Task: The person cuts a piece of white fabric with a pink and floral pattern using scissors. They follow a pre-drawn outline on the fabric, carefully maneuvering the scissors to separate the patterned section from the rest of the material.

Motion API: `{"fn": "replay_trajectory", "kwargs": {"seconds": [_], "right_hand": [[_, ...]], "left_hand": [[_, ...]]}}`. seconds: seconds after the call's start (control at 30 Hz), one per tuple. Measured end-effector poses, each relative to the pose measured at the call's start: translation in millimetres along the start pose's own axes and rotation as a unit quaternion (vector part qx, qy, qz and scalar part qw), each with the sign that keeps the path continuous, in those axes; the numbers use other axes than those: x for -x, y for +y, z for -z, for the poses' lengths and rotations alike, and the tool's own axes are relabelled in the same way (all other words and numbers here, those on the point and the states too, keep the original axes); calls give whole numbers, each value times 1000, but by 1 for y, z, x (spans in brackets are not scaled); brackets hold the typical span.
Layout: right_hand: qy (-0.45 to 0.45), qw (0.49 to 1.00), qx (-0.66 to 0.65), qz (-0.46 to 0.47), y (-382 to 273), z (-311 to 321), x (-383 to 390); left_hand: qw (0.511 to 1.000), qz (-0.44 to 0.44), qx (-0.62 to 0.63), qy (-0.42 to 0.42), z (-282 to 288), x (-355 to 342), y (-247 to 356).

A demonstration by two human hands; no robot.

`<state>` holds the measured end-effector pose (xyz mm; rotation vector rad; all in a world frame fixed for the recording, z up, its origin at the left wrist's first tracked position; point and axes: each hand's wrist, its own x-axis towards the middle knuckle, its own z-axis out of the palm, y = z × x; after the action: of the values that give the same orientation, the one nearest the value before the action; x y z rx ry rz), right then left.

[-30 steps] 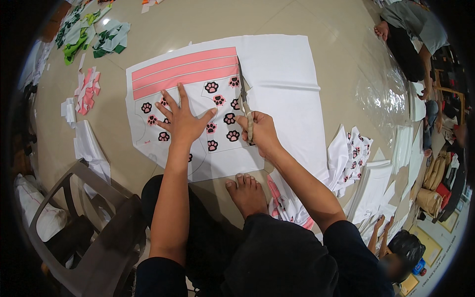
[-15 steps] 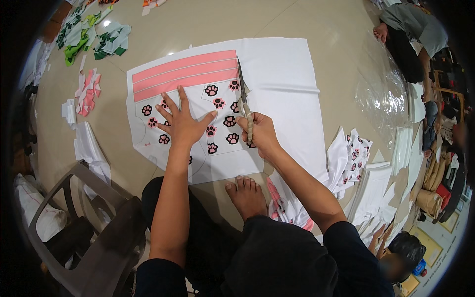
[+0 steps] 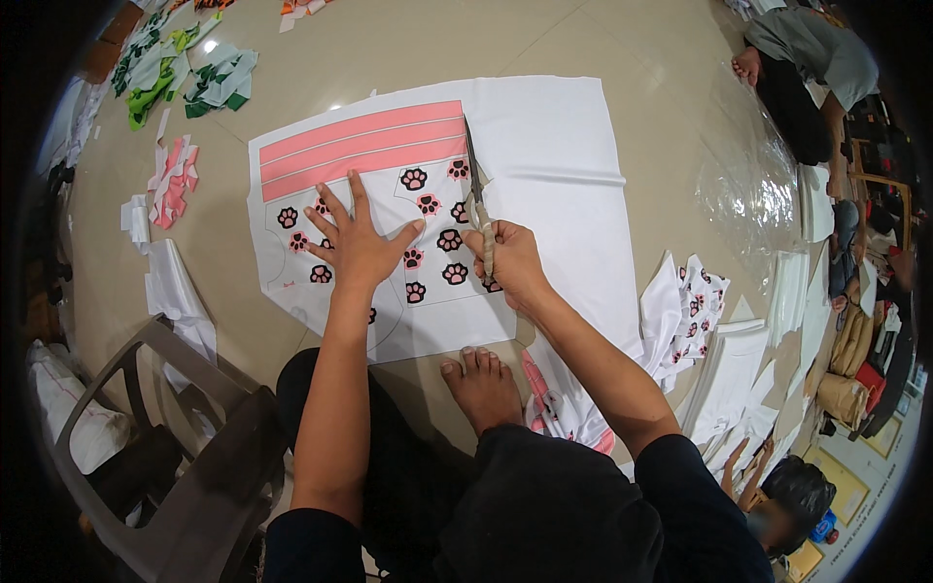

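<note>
A white sheet printed with pink stripes and black and pink paw prints lies on the floor. My left hand rests spread on the printed part, fingertips just below the stripes. My right hand grips scissors with cream-wrapped handles; their blades point away from me along the right edge of the print. My bare foot is beside the sheet's lower edge, next to bunched white and pink cloth.
A dark plastic chair stands lower left. Pink and green scraps lie upper left. Printed cloth, folded white fabric and plastic film lie right. Other people sit along the right, one near the lower corner.
The sheet has slid slightly toward me over the last second, with my hands shifting a little with it. The scissors stay in my right hand at the print's edge.
</note>
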<state>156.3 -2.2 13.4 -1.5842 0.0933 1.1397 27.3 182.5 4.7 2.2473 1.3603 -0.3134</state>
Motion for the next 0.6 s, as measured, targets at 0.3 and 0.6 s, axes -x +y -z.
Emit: {"fn": "replay_trajectory", "kwargs": {"seconds": [0.3, 0.6], "right_hand": [[11, 1000, 29, -2, -4, 4, -2], [6, 1000, -4, 17, -11, 1, -16]], "left_hand": [[1000, -9, 6, 9, -1, 1, -2], [1000, -8, 7, 11, -3, 0, -1]]}}
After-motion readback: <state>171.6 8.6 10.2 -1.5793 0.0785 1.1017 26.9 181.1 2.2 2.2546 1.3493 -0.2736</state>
